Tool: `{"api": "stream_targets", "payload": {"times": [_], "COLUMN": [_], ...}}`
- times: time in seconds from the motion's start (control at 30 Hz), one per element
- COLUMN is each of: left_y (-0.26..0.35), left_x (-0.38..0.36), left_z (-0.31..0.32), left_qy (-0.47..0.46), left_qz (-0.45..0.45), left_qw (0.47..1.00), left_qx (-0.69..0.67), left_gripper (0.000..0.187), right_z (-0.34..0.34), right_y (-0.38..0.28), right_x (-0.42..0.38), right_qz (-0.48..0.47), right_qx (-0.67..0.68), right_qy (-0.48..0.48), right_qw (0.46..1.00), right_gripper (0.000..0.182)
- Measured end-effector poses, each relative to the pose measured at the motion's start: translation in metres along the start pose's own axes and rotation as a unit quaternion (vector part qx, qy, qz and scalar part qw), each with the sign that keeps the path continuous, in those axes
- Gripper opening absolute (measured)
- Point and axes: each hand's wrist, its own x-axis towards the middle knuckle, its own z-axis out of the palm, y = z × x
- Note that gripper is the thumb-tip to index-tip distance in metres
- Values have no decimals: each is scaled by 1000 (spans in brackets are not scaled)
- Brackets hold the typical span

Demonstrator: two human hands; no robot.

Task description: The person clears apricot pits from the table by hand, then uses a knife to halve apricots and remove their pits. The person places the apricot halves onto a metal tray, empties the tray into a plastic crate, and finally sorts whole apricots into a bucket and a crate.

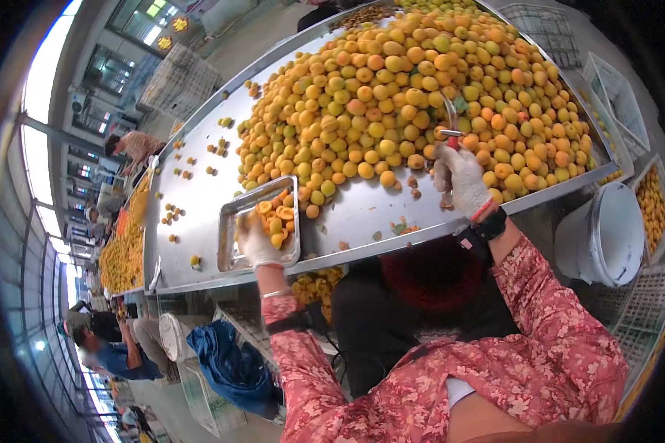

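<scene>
Taken from the middle of the view, the gloved right hand [462, 177] is at 2 o'clock, its fingers closed around a red-handled metal tool [452, 138] at the edge of the heaped apricots [391, 96], which spread from 12 to 2 o'clock on the metal table [188, 255]. At 9 o'clock, the gloved left hand [255, 240] is over the left part of a rectangular steel tray [294, 251] holding split apricots [275, 214]; blur hides whether its fingers are apart or together. A white bucket [595, 236] stands at 3 o'clock.

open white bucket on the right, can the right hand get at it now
Probably: the bucket stands beside the metal table with nothing visible blocking the way, though the right hand holds a red-handled tool.
</scene>
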Motion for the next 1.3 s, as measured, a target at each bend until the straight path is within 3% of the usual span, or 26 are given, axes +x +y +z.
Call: {"api": "stream_targets", "payload": {"times": [0.03, 0.17, 0.23, 0.27, 0.3, 0.33, 0.37, 0.4, 0.47, 0.53, 0.63, 0.87, 0.9, 0.93, 0.97, 1.0, 1.07, 1.1, 1.2, 1.23, 1.27, 1.3], "left_y": [-14, 14, -1, -13, -22, -8, -31, -44, -55, -79, -90, -90, -87, -87, -74, -80, -78, -65, -79, -83, -92, -105], "left_x": [19, -1, -8, -14, -23, -49, -51, -58, -81, -85, -90, -90, -88, -88, -93, -91, -94, -94, -106, -108, -112, -116], "left_z": [-19, 11, 36, 54, 71, 99, 109, 127, 145, 155, 169, 175, 173, 170, 169, 165, 170, 173, 180, 177, 173, 170], "left_qy": [42, 61, -41, -110, -165, -244, -342, -370, -428, -414, -405, -396, -412, -406, -388, -446, -426, -425, -375, -434, -432, -441], "left_qz": [18, 40, 121, 71, 89, 16, 15, 108, 155, 265, 246, 202, 43, -122, -202, -109, -191, -273, -257, -163, -160, -46], "left_qw": [999, 991, 964, 981, 962, 941, 909, 862, 759, 699, 672, 721, 825, 880, 898, 888, 869, 839, 853, 870, 871, 891], "left_qx": [10, 108, 233, 146, 200, 234, 240, 331, 465, 520, 569, 531, 385, 216, 52, -19, -162, -200, -256, -170, -170, -98], "left_gripper": [38, 36, 30, 23, 21, 20, 23, 24, 32, 40, 45, 39, 39, 40, 36, 31, 29, 26, 26, 32, 32, 32], "right_z": [0, 0, -1, -1, 0, 2, 3, 3, 2, 6, 7, 13, 14, 13, 14, 14, 15, 13, 10, 7, 6, 8], "right_y": [0, -1, 1, 2, 3, 3, 0, -1, -2, -5, -8, -6, -7, -6, -7, -7, -10, -6, 19, 22, 22, 20], "right_x": [1, 2, 11, 13, 15, 16, 15, 15, 16, 9, 8, 9, 9, 8, 8, 6, 1, 2, 10, 11, 10, 8], "right_qz": [-1, -16, -16, -16, -19, -21, -12, -11, -36, -44, -42, -45, -35, -23, -42, -34, 8, 17, -46, -26, -27, -44], "right_qx": [3, 38, 48, 45, 41, 37, 34, 30, -28, -49, -147, -102, -102, -102, -112, -114, -64, -97, -103, -104, -104, -155], "right_qy": [6, -10, -21, -15, -9, -3, -9, -3, -42, -32, -45, -64, -61, -56, -72, -67, -93, -98, -114, -120, -123, -129], "right_qw": [1000, 999, 998, 999, 999, 999, 999, 999, 998, 997, 987, 992, 992, 993, 990, 991, 994, 990, 987, 987, 987, 979], "right_gripper": [25, 27, 27, 27, 27, 26, 25, 25, 23, 20, 19, 21, 21, 21, 23, 23, 23, 22, 22, 23, 23, 23]}}
